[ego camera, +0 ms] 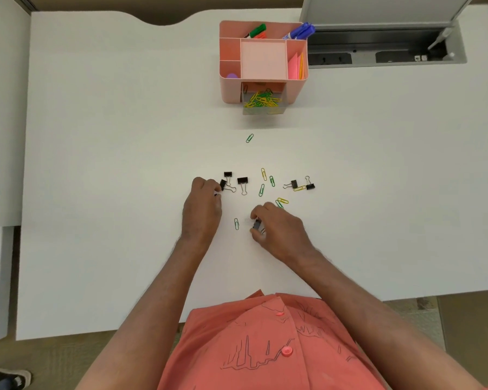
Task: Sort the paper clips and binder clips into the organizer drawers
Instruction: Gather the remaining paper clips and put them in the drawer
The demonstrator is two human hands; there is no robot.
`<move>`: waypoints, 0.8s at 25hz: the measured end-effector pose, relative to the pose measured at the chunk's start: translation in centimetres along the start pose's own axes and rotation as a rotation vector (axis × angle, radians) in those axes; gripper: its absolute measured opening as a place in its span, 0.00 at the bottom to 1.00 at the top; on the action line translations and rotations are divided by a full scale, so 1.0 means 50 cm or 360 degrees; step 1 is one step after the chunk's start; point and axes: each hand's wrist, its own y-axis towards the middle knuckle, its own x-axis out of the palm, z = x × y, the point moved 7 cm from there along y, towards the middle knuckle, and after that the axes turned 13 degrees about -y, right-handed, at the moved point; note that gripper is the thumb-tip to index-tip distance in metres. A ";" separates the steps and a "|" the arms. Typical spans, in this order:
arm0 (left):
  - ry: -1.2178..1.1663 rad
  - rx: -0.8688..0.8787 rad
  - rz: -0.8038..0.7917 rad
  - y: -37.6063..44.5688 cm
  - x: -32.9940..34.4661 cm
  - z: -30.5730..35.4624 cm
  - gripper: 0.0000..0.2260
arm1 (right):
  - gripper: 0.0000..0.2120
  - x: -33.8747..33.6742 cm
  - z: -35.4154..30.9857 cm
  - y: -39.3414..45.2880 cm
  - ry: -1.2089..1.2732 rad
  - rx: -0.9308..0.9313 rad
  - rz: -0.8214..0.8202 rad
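Gathering step. Left hand (pixel 203 205) pinching binder clip (pixel 223 184) from black cluster on surface (pixel 96 164); right hand (pixel 276 225) closed around another binder clip (pixel 257 224). Paper clips (pixel 262 100) already fill open drawer (pixel 264 109) of organizer (pixel 231 88). Next: carry binder clips to separate drawer, avoid mixing.

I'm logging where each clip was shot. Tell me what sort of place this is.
Probably an office workstation: a white desk with a built-in cable and socket tray, a pink organizer holding markers and sticky notes, and loose binder clips.
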 end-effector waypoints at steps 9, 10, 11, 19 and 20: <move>-0.0045 0.0089 0.0023 -0.018 0.008 0.032 0.07 | 0.07 -0.031 -0.022 0.106 0.0147 -0.0032 0.0137; -0.0047 0.0095 0.0015 -0.017 0.010 0.034 0.07 | 0.05 -0.041 0.004 0.100 0.0245 0.0035 0.0210; -0.0052 0.0112 -0.0003 -0.017 0.015 0.040 0.07 | 0.04 -0.055 0.045 0.091 0.0321 0.0147 0.0311; 0.0128 0.0428 -0.0635 -0.090 0.183 0.132 0.10 | 0.08 -0.039 0.297 0.009 0.0317 0.0691 0.0304; 0.0204 0.0451 -0.0694 -0.099 0.203 0.135 0.12 | 0.06 -0.040 0.299 0.013 0.0310 0.0688 0.0319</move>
